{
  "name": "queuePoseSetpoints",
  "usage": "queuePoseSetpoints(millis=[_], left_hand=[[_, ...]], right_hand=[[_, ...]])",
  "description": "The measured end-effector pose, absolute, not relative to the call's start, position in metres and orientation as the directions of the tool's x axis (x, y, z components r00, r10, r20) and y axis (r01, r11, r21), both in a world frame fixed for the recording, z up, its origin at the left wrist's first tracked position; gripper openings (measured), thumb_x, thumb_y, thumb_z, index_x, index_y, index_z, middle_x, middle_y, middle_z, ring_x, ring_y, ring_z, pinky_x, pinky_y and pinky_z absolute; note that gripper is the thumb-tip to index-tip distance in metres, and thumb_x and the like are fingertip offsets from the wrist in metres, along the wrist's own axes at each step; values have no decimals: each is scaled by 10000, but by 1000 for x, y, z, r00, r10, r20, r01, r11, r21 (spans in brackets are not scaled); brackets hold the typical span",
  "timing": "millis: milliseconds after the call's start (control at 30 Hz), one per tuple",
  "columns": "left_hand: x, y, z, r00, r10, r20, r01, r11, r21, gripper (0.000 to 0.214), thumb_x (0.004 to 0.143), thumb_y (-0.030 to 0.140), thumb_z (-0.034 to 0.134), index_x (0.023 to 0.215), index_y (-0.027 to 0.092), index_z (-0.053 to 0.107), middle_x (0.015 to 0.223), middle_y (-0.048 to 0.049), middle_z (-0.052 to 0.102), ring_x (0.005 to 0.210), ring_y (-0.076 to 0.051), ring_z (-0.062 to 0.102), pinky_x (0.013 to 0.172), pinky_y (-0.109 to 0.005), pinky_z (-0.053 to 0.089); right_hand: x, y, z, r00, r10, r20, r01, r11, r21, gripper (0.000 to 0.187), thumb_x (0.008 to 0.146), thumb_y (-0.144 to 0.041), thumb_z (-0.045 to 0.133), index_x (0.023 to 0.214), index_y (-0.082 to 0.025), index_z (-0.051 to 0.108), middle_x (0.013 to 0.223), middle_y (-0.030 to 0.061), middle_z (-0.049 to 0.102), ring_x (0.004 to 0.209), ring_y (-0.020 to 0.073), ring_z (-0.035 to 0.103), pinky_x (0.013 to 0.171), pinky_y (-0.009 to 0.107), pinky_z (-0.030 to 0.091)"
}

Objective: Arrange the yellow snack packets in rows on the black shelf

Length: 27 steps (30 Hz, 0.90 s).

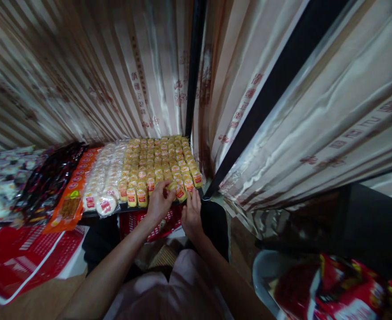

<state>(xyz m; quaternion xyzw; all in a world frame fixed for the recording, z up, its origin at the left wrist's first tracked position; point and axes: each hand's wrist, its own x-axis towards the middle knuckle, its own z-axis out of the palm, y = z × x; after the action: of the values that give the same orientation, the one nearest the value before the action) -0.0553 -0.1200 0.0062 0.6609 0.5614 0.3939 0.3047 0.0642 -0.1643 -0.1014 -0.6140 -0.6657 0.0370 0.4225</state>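
Rows of small yellow wrapped snack packets point(159, 162) lie on a dark tray point(114, 212) in front of me. My left hand point(158, 203) is at the tray's near edge, its fingers pinched on one yellow packet point(173, 186) in the front row. My right hand point(191, 213) sits just right of it, fingers pointing up and touching the front packets near the tray's right corner. Whether the right hand holds anything is unclear. White wrapped packets point(104, 184) with red labels fill the tray's left side.
Orange packets point(71, 200), dark red packets point(49, 182) and pale packets point(2, 182) lie to the left. A red printed sheet point(19, 262) is under them. Striped curtains point(116, 71) hang behind. A grey bowl point(266, 275) with red bags point(332, 289) sits at lower right.
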Motion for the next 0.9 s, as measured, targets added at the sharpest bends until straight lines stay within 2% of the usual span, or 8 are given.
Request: queuePoseSetpoints(millis=[167, 333, 433, 500, 633, 800, 900], left_hand=[[-43, -109, 21, 81, 966, 244, 508, -251, 824, 266, 781, 218, 566, 1043, 170, 568, 913, -29, 613, 679, -109, 555, 674, -257, 481], [-17, -96, 25, 188, 928, 321, 518, -371, 771, 250, 796, 188, 553, 1045, 174, 564, 994, -51, 601, 766, -127, 574, 754, -282, 489], [-2, -89, 21, 284, 896, 341, 552, -444, 706, 269, 804, 163, 536, 1072, 176, 555, 1017, -56, 602, 877, -151, 578, 830, -304, 476], [5, -85, 19, 342, 884, 320, 589, -467, 660, 277, 811, 151, 523, 1086, 169, 552, 1032, -63, 602, 913, -158, 574, 853, -306, 469], [13, -80, 17, 420, 883, 211, 679, -460, 572, 279, 828, 171, 512, 1102, 152, 556, 1061, -80, 592, 933, -168, 572, 845, -290, 471], [18, -77, 17, 457, 880, 129, 742, -457, 490, 303, 845, 188, 490, 1143, 170, 540, 1069, -67, 584, 942, -164, 571, 841, -273, 465], [20, -78, 16, 469, 878, 95, 778, -462, 425, 258, 845, 200, 490, 1088, 180, 573, 1048, -69, 574, 941, -174, 566, 809, -271, 467]], right_hand=[[61, -163, -104, 120, 818, 563, 788, 266, -555, 567, 841, -75, 295, 1405, -82, 236, 1495, 169, 157, 1385, 283, 88, 1034, 577, 303], [63, -163, -102, 141, 847, 512, 793, 213, -571, 567, 808, -57, 317, 1375, -48, 318, 1463, 186, 240, 1349, 288, 176, 1024, 528, 336], [64, -163, -101, 137, 839, 526, 794, 224, -565, 599, 800, -52, 314, 1397, -97, 293, 1472, 159, 230, 1329, 293, 211, 997, 541, 353], [65, -164, -101, 124, 829, 545, 797, 244, -553, 601, 800, -49, 315, 1397, -112, 295, 1471, 157, 231, 1325, 297, 218, 983, 554, 360], [66, -166, -101, 113, 835, 538, 804, 242, -543, 572, 790, -40, 328, 1361, -64, 344, 1453, 185, 260, 1332, 290, 201, 994, 535, 360], [66, -168, -102, 109, 841, 530, 804, 239, -545, 571, 782, -48, 327, 1350, -86, 354, 1439, 170, 279, 1328, 295, 208, 993, 559, 352], [66, -168, -102, 111, 844, 525, 799, 239, -552, 542, 772, -53, 342, 1310, -81, 406, 1420, 175, 308, 1327, 293, 212, 1001, 556, 352]])
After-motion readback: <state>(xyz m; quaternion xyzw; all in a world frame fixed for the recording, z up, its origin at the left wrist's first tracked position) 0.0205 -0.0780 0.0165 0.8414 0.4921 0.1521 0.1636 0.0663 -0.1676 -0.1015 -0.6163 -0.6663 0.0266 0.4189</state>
